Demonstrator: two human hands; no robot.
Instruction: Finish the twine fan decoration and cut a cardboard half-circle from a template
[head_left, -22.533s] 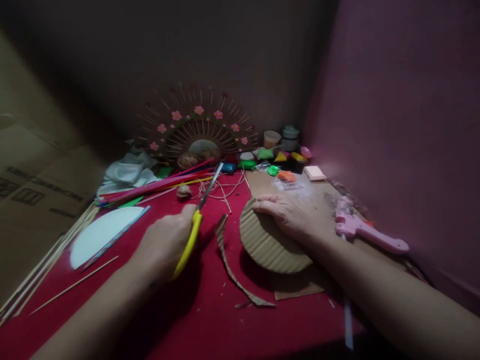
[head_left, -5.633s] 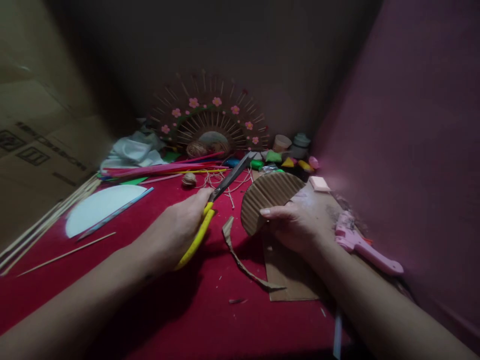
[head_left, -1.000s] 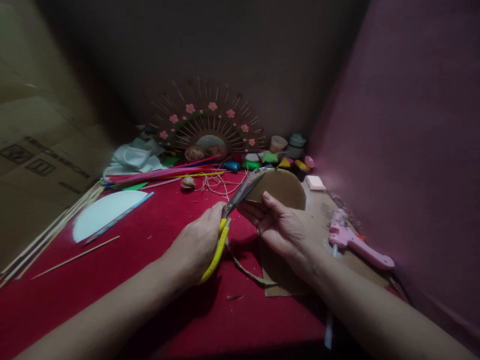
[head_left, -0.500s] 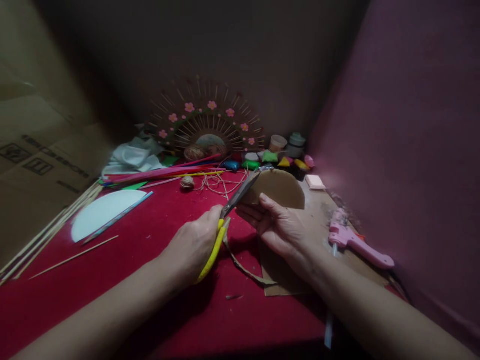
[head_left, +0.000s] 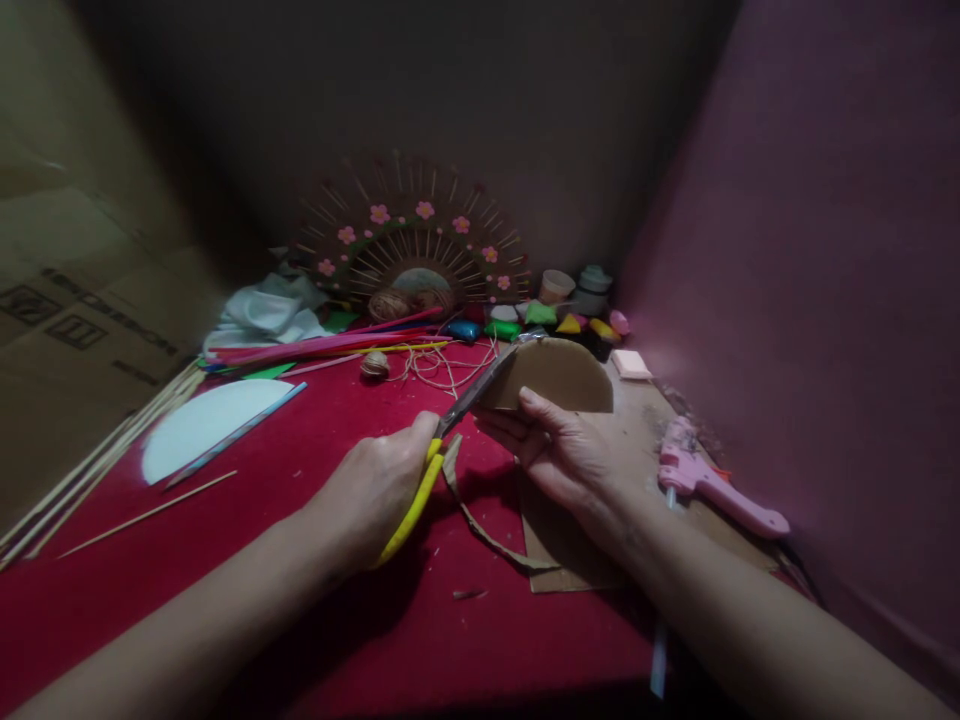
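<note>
My left hand [head_left: 386, 490] is wrapped round the yellow handles of a pair of scissors [head_left: 412, 510]. Its dark blades point up and to the right, meeting the left edge of a brown half-round piece of cardboard [head_left: 562, 375]. Thumb on top and fingers beneath, my right hand [head_left: 559, 450] grips that cardboard by its lower edge. A thin curled cardboard strip [head_left: 487, 535] lies on the red cloth below, its end by a flat cardboard sheet [head_left: 570, 550] partly hidden under my right forearm.
A pink glue gun [head_left: 712, 485] lies at the right. On the left are a white half-round piece [head_left: 210, 425] and a thin stick [head_left: 150, 513]. Coloured strips [head_left: 330, 350], twine [head_left: 442, 370], clay packets [head_left: 502, 328] and a flowered fan [head_left: 420, 240] stand or lie at the back.
My left hand and the scissors' handles have shifted slightly left and down. The cardboard in my right hand has tilted a little; its right corner sits slightly higher.
</note>
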